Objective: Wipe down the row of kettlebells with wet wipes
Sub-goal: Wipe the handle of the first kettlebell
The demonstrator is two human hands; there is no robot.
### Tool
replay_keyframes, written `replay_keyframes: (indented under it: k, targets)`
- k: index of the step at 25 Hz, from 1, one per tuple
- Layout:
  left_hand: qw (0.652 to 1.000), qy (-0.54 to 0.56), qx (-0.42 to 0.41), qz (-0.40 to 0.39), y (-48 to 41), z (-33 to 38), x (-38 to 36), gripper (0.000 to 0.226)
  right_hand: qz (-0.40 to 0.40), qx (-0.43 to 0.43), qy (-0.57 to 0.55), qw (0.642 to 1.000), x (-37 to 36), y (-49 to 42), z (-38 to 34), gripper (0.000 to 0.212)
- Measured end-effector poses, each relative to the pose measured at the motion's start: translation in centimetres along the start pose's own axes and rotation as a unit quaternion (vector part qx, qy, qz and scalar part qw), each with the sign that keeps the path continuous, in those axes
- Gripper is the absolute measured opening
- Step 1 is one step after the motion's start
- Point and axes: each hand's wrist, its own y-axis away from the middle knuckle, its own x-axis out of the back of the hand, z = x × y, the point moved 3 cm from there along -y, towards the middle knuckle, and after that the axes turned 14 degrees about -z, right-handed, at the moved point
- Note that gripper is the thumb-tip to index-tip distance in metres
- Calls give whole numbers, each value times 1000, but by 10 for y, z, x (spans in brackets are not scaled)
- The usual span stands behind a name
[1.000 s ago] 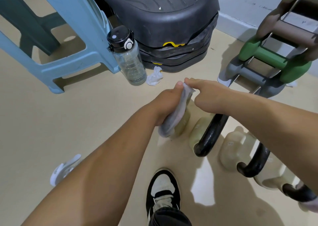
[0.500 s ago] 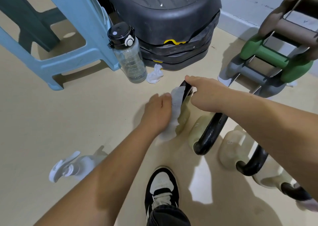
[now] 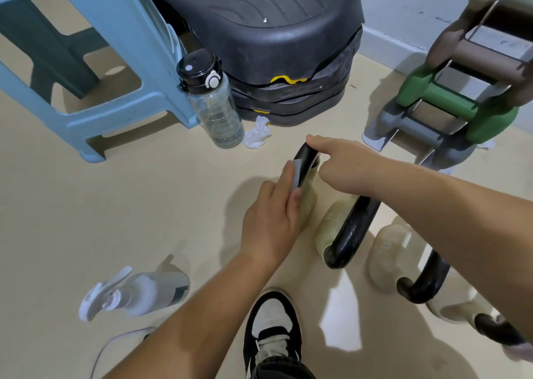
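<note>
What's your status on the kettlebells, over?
Left hand pressing wet wipe against first kettlebell. Right hand steadying its black handle. Three more kettlebells in the row. Nothing blocking; water bottle stands apart.

"What's the person wearing?"

"Nothing on the forearms: both are bare, no sleeves, watch or rings on the hands. At the bottom centre of the frame, a black-and-white sneaker [image 3: 272, 332] with pale laces, and a dark trouser cuff [image 3: 281, 369] bunched over it."
</note>
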Motion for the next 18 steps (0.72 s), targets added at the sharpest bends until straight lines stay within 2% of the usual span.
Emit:
replay_keyframes:
  k: [3,6,8,10,13,16,18]
  targets:
    - [988,-135,20,-73,-36,22,10,59,5,15,-74,997,4,-3,6,67]
    - [973,-182,37,-138,-88,44,7,52,-4,20,-119,993,7,-2,9,57]
    - [962,-230,41,-139,-106,54,4,44,-15,3,-110,994,7,-3,8,52]
    - [959,-246,39,-131,-96,56,4,53,-21,-4,-99,995,8,-4,9,54]
    - [942,-322,-46,-83,-44,40,0,75,-16,-11,-77,997,10,-8,13,57]
    - [944,-288,-158,1,5,-3,-8,67,-4,-15,-75,997,7,-10,15,73]
    - [927,-297,-230,12,23,-20,-10,56,-3,-7,-83,997,5,-14,17,76]
